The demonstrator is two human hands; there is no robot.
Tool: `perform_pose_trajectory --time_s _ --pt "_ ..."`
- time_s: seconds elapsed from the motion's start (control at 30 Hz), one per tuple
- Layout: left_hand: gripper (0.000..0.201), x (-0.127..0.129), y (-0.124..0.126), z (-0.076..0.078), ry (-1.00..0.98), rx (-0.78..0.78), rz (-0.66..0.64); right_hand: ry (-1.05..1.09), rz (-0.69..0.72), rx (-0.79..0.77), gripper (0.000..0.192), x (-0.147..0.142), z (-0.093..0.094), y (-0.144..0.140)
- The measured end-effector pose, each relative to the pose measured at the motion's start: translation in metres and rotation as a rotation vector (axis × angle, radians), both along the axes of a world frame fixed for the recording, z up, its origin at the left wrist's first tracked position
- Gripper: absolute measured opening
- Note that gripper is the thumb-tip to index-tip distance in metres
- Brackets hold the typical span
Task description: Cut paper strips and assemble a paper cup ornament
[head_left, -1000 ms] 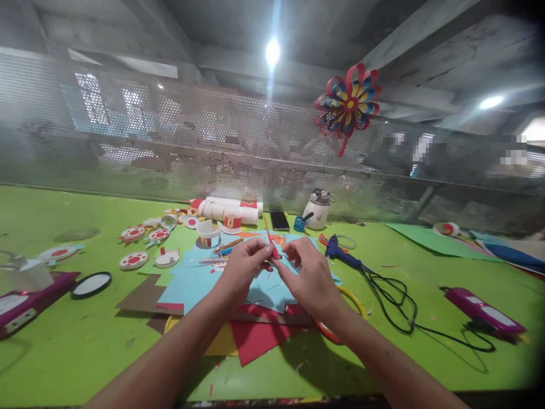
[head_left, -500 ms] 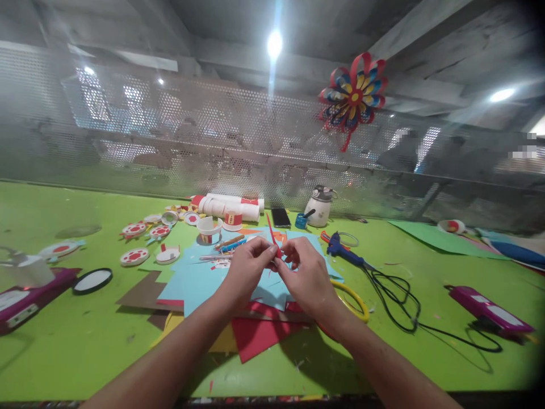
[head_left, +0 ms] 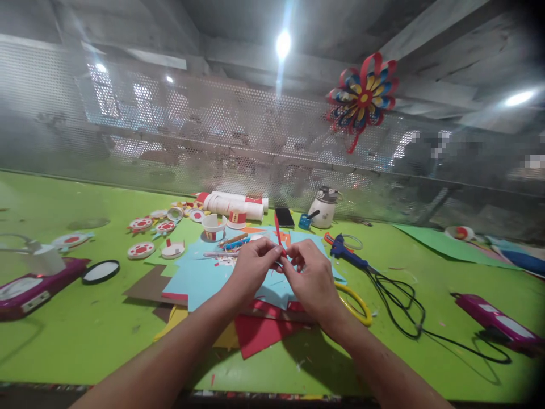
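A thin red paper strip (head_left: 278,228) stands up between my fingertips, its lower end hidden by them. My left hand (head_left: 258,262) pinches the strip from the left, thumb against fingers. From the right, my right hand (head_left: 310,271) pinches the same low part of it, the other fingers curled. Both hands are held over a pile of light blue paper sheets (head_left: 191,280), with red paper (head_left: 261,336) sticking out below. Pencils (head_left: 235,243) and paper scraps lie on the blue sheets just left of my hands.
Paper cups (head_left: 214,226), round white-and-red paper pieces (head_left: 141,250) and white rolls (head_left: 238,208) are to the left and back. A phone (head_left: 284,218) and a bottle (head_left: 323,208) stand behind. Rightward lie a blue glue gun (head_left: 347,251) with its black cord and a purple power strip (head_left: 496,321).
The whole view has shifted slightly, so things appear a little farther right. Both hands keep their pinch on the red strip, which now stands slightly more upright.
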State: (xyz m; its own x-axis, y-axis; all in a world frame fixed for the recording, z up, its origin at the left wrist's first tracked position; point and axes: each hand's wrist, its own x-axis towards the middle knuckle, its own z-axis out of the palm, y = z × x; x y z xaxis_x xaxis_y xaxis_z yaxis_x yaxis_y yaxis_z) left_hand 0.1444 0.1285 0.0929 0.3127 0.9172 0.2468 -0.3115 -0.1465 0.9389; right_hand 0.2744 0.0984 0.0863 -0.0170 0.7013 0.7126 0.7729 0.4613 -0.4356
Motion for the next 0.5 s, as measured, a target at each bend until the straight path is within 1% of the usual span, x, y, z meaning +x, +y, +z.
perform_pose_trajectory --time_s 0.17,0.23,0.27,0.3,0.33,0.37,0.4,0.43,0.47,0.5 --pt "0.026 0.0 -0.002 0.002 0.031 -0.013 -0.013 0.259 0.125 -0.228 0.016 0.004 0.003 0.002" --pt "0.027 0.0 0.0 0.002 0.059 -0.018 -0.026 0.283 0.141 -0.253 0.018 0.008 0.005 0.002" --pt "0.027 -0.001 0.001 0.002 0.083 -0.013 -0.01 0.281 0.138 -0.251 0.018 0.011 0.007 0.002" --pt "0.027 -0.002 0.003 0.002 0.117 0.01 0.05 0.275 0.132 -0.252 0.016 0.014 0.009 0.002" --pt "0.025 -0.004 0.005 0.001 0.151 0.063 0.16 0.27 0.122 -0.258 0.015 0.018 0.011 0.002" --pt "0.022 -0.007 0.006 0.001 0.184 0.154 0.304 0.265 0.107 -0.27 0.013 0.021 0.013 0.002" --pt "0.016 -0.009 0.007 0.001 0.221 0.28 0.455 0.252 0.087 -0.286 0.012 0.025 0.015 0.002" --pt "0.01 -0.012 0.008 0.001 0.252 0.44 0.578 0.222 0.067 -0.307 0.011 0.028 0.016 0.002" --pt "0.008 -0.014 0.007 0.002 0.304 0.609 0.623 0.174 0.054 -0.328 0.01 0.031 0.016 0.003" --pt "0.013 -0.015 0.006 0.003 0.381 0.769 0.591 0.113 0.054 -0.355 0.009 0.033 0.016 0.004"
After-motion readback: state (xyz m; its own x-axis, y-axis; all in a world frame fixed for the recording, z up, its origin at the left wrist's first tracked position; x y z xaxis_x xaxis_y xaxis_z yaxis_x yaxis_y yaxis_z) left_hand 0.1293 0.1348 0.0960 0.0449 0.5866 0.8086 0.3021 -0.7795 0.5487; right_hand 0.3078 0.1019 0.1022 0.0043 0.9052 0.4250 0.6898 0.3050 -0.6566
